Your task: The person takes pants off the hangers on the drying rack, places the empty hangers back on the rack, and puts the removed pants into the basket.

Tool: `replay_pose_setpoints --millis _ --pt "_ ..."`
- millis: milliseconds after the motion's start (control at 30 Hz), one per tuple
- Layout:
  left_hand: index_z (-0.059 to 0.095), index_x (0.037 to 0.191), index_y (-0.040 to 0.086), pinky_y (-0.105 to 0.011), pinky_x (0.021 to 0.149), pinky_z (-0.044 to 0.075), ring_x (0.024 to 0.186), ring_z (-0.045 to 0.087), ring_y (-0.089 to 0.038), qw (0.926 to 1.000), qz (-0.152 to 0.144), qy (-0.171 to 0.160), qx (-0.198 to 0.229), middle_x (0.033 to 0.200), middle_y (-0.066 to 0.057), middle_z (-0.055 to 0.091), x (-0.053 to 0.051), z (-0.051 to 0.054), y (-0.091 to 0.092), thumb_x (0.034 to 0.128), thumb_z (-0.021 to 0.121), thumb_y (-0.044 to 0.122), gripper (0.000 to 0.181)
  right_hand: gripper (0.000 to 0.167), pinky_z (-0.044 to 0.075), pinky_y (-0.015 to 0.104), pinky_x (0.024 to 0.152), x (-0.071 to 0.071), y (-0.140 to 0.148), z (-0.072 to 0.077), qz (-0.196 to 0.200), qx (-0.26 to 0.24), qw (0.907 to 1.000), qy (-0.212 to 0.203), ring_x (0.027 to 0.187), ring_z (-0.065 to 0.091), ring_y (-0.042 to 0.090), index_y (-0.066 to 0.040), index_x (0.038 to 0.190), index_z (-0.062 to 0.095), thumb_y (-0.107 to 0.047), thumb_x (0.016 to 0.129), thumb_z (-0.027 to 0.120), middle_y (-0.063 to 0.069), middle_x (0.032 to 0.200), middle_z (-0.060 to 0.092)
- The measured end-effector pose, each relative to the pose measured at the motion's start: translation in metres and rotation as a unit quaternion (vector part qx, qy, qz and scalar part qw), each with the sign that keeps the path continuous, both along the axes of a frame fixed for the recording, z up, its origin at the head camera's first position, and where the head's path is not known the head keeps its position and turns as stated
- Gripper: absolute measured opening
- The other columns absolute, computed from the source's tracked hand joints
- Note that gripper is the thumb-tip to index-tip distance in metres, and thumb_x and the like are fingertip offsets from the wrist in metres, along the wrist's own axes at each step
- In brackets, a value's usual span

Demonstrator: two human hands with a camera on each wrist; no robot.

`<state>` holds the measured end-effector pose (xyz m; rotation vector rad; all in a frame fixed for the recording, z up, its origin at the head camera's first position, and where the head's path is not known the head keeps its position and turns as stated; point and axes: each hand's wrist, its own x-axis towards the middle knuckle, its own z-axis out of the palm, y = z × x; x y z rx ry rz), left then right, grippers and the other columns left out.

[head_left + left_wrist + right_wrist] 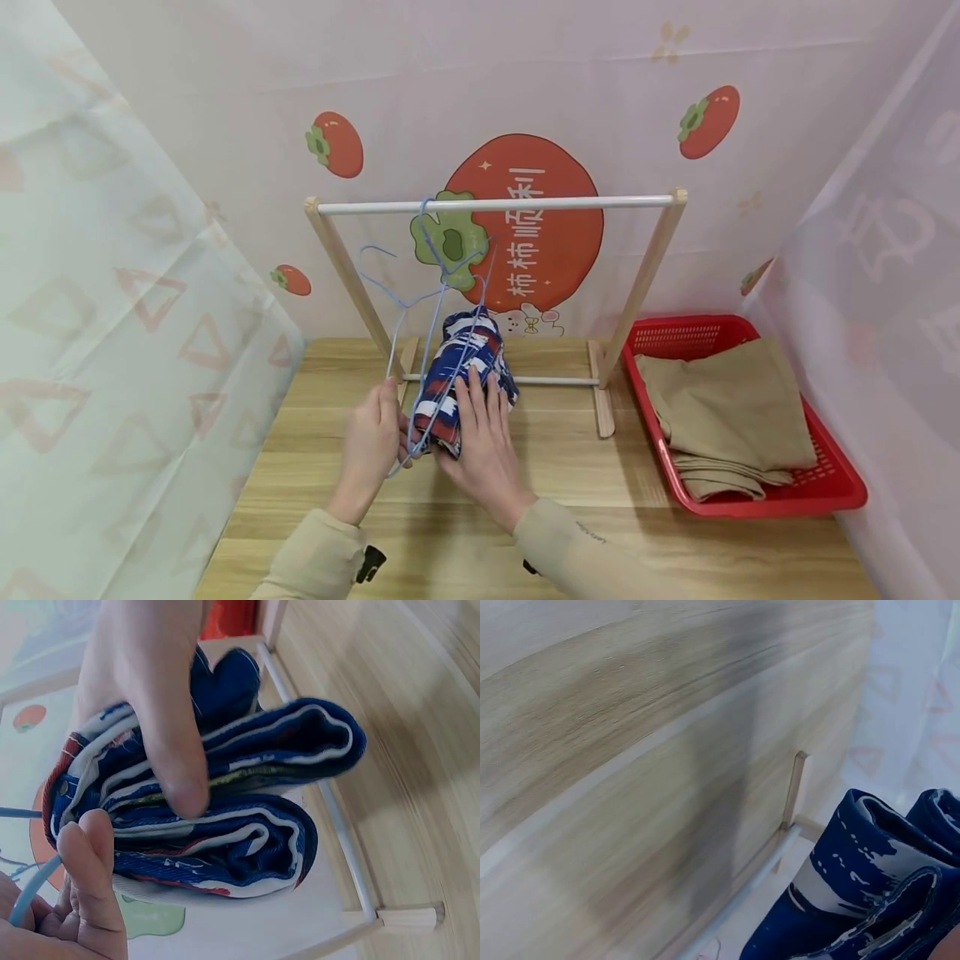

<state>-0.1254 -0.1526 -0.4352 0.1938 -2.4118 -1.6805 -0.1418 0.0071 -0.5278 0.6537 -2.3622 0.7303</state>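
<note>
While a left hand [372,429] is pinching a pale-blue wire hanger [406,306], a right hand [483,437] is clasping a folded blue, white and red cloth bundle [468,333]

Where the far left of the frame is ending, a white printed cloth screen [82,275] is hanging. Left of the lower centre, the left hand is emerging from a beige sleeve [318,550], thumb and fingertips pressing together on the wire; how its other fingers are lying, I cannot fully tell. Across the middle, a pale wooden rack with a white crossbar [345,271] is standing on a light wooden table [300,467], and a second pale-blue wire hanger [447,272] is hanging from that crossbar. At the centre, the bundle is lying below the crossbar, with pale-blue wires crossing its face; which hanger each wire is belonging to, I cannot tell. The right hand's fingers are stretching over the bundle, slightly spread, while its thumb is pressing the layered end in the left wrist view. At the right, a red plastic basket [783,503] is holding folded tan cloth [727,404].
</note>
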Motion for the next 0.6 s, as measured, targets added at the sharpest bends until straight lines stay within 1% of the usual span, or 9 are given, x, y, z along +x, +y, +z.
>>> replay_pose_setpoints --millis 100,233,333,500,600 --pt "0.052 0.084 0.003 -0.048 0.035 0.051 0.034 0.057 -0.022 1.0000 -0.003 0.004 0.002 0.056 -0.012 0.062 0.0006 0.0004 0.0037 0.1105 0.033 0.051 0.059 0.113 0.032 0.068 0.115 -0.0023 -0.0026 -0.0023 -0.017 -0.024 0.9993 0.025 0.148 0.027 0.054 -0.007 0.160 0.026 -0.035 0.074 0.092 0.021 0.167 0.024" --pt "0.053 0.083 0.002 -0.045 0.033 0.050 0.034 0.057 -0.022 0.9999 -0.005 0.012 0.007 0.054 -0.012 0.062 0.0013 0.0004 0.0065 0.1105 0.032 0.051 0.060 0.112 0.034 0.069 0.113 -0.0055 -0.0026 -0.0044 -0.020 -0.046 0.9977 0.045 0.146 0.031 0.054 -0.008 0.157 0.030 -0.030 0.068 0.095 0.022 0.165 0.028" --pt "0.053 0.083 0.002 -0.044 0.033 0.050 0.034 0.057 -0.023 0.9997 -0.007 0.015 0.015 0.055 -0.014 0.063 0.0018 0.0002 0.0074 0.1104 0.032 0.052 0.060 0.113 0.033 0.069 0.114 -0.0073 -0.0012 -0.0045 -0.017 -0.056 0.9971 0.048 0.146 0.031 0.054 -0.010 0.156 0.031 -0.026 0.065 0.096 0.021 0.165 0.028" --pt "0.053 0.084 0.002 -0.044 0.034 0.052 0.036 0.058 -0.024 0.9995 -0.011 0.012 0.027 0.060 -0.022 0.064 0.0022 -0.0004 0.0070 0.1104 0.033 0.051 0.059 0.111 0.029 0.066 0.118 -0.0068 0.0013 -0.0028 -0.004 -0.073 0.9966 0.039 0.148 0.027 0.053 -0.012 0.154 0.031 -0.019 0.065 0.096 0.019 0.166 0.026" --pt "0.053 0.085 0.000 -0.044 0.035 0.052 0.037 0.059 -0.025 0.9993 -0.012 0.011 0.034 0.062 -0.024 0.064 0.0024 -0.0009 0.0068 0.1101 0.033 0.052 0.061 0.110 0.030 0.068 0.116 -0.0062 0.0042 -0.0036 0.001 -0.072 0.9964 0.045 0.148 0.027 0.053 -0.013 0.153 0.031 -0.019 0.066 0.096 0.020 0.165 0.026"
